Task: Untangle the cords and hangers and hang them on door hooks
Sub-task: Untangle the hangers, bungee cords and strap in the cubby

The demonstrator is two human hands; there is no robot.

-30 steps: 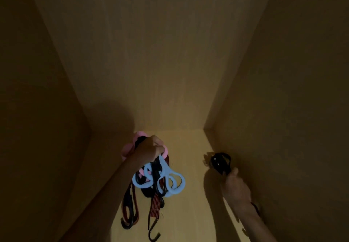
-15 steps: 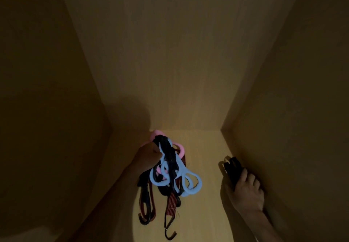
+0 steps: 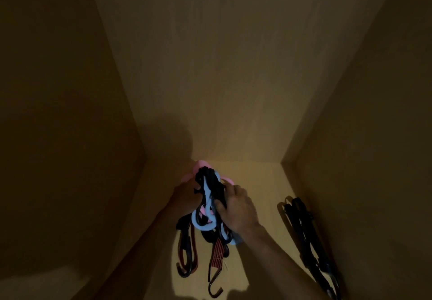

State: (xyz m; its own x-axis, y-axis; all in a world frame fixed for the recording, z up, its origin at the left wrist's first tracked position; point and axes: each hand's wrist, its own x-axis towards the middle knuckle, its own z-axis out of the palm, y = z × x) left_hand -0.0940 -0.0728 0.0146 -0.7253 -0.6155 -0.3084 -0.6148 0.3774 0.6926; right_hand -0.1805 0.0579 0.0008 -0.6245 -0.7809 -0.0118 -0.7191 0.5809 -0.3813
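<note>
A tangled bundle hangs in mid-air between both hands: a light blue looped hanger [image 3: 205, 218], a pink hanger [image 3: 203, 165] behind it, and red-and-black bungee cords [image 3: 217, 250] with metal hooks dangling below. My left hand [image 3: 185, 194] grips the bundle from the left side. My right hand [image 3: 236, 207] grips it from the right, thumb pressed on the black cord and blue hanger. A separate black cord [image 3: 304, 234] lies on the shelf floor against the right wall.
I look into a dim wooden cabinet: back panel [image 3: 215, 65], left wall [image 3: 65, 112], right wall [image 3: 364, 124], and a lit shelf floor [image 3: 257, 178]. No door hooks are in view.
My right hand let go of the black cord by the right wall and came left onto the bundle. The left hand stayed on the bundle. The camera shifted left.
</note>
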